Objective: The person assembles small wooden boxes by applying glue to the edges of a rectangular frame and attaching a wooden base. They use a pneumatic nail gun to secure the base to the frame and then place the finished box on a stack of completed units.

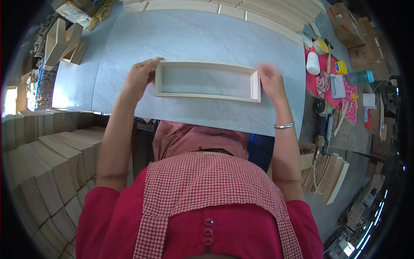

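A long rectangular wooden frame (207,99) of pale wood lies on the grey-blue tabletop (194,39), and the table surface shows through its middle. My left hand (143,77) grips its left end, with the fingertips at the far left corner. At the opposite end is my right hand (271,82), next to the short side. Its fingers are smeared by motion, so I cannot tell whether they touch the wood. A silver bangle (284,126) circles my right wrist.
Pale wooden strips (241,11) line the table's far edge. Open wooden boxes (64,43) stand at far left, above stacked wooden blocks (51,168). A white bottle (313,64), a yellow-lidded jar (340,67) and a teal bottle (359,77) sit on the right, near bundled slats (323,177).
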The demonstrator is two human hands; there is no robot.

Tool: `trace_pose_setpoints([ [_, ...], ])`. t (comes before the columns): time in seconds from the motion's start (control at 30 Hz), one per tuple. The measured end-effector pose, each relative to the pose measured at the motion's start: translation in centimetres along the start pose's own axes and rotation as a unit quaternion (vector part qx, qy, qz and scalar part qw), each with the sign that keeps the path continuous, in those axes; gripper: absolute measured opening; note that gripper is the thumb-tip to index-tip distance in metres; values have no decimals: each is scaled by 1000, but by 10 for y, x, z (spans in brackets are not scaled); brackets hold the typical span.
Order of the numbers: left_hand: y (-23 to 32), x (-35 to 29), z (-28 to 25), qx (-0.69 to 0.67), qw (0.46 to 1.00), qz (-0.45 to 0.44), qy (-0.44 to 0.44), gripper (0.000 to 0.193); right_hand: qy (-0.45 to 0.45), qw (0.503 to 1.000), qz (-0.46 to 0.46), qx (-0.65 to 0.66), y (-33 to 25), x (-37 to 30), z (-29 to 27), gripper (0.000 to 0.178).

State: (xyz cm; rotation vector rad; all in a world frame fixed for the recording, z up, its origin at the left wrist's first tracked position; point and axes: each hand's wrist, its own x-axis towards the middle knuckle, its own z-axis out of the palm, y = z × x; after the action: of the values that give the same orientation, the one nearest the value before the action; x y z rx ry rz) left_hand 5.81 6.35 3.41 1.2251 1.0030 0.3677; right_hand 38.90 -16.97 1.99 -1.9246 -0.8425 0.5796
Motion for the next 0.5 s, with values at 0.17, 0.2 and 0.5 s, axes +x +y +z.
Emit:
trace_pose_setpoints([
  [0.17,-9,7,-10,36,999,-15,3,44,-28,995,42,87,-3,-6,3,34],
  [0.2,-7,5,-8,42,999,-12,8,44,-19,995,38,95,0,-6,5,34],
  [0.5,-11,-2,8,149,980,49,123,46,80,993,-26,88,6,-16,25,36],
])
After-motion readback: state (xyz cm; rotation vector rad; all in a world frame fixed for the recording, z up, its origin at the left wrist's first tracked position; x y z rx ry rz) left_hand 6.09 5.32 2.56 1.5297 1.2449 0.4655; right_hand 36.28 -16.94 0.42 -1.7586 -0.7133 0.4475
